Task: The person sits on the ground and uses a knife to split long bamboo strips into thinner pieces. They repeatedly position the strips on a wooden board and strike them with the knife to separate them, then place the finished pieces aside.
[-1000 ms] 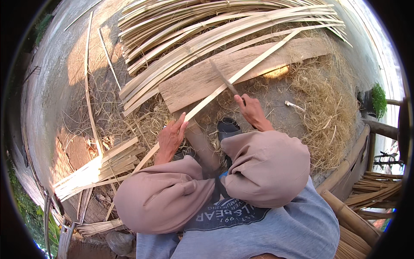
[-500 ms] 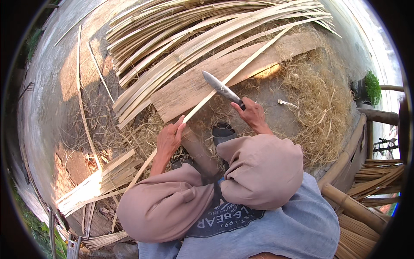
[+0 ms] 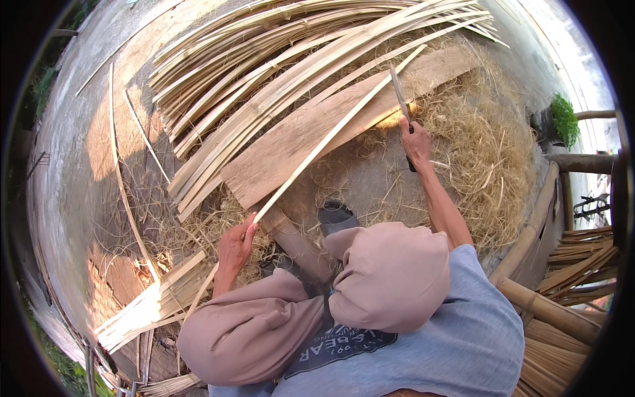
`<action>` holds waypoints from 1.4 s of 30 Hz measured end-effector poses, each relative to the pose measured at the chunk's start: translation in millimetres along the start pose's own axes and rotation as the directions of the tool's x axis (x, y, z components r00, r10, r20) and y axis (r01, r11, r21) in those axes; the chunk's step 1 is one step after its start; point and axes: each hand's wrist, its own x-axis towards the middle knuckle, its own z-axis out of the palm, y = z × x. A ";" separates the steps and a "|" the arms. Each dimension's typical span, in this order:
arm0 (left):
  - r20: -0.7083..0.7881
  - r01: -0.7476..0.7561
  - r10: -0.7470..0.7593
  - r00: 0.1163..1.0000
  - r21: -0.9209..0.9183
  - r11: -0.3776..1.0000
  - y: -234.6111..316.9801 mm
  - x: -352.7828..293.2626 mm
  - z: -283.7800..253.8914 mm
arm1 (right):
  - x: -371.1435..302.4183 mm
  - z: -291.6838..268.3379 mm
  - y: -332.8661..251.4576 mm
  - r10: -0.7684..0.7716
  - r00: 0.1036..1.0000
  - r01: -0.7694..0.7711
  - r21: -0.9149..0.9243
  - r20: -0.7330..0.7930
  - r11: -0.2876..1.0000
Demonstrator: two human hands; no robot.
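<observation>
Left hand (image 3: 235, 250), at its owner's 10 o'clock: closed on one long, pale, flat bamboo strip (image 3: 331, 136), slanting across a broad brown wooden plank (image 3: 261, 171) toward 12. Right hand (image 3: 416, 144), at 12: wrapped around a dark-handled, grey-bladed knife (image 3: 399, 92), blade near the strip's far end. Curly straw-coloured shavings (image 3: 489, 152), heaped at 1 o'clock.

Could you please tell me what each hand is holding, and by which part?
Left hand: the bamboo strip, partway along its length. Right hand: the knife, by its handle.
</observation>
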 end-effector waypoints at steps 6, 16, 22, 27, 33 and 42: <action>-0.003 0.031 -0.032 0.999 -0.139 0.990 -14.1 -2.6 7.7 | -91.2 40.5 -54.8 -0.517 0.809 0.515 0.087 0.281 0.853; 0.064 0.130 -0.123 0.990 -0.125 0.984 -21.4 -16.5 -2.6 | -45.0 24.1 -42.0 -0.324 0.907 0.314 0.080 0.268 0.946; 0.000 0.015 -0.015 1.000 -0.183 0.983 -22.8 -17.0 -9.8 | 2.3 15.7 10.2 -0.065 0.995 0.060 0.069 0.077 0.996; 0.109 0.190 -0.185 0.977 -0.036 0.981 -44.6 -30.4 -11.0 | -3.6 -5.9 -16.8 -0.127 0.981 0.116 0.081 0.147 0.990; 0.117 0.195 -0.186 0.976 -0.069 0.978 -42.7 -38.8 -23.3 | -60.3 36.3 -46.7 -0.394 0.868 0.396 0.056 0.302 0.917; -0.181 0.224 -0.194 0.964 0.167 0.960 -88.0 -129.1 -120.7 | 69.7 -42.0 8.4 0.086 0.996 -0.088 -0.048 -0.034 0.995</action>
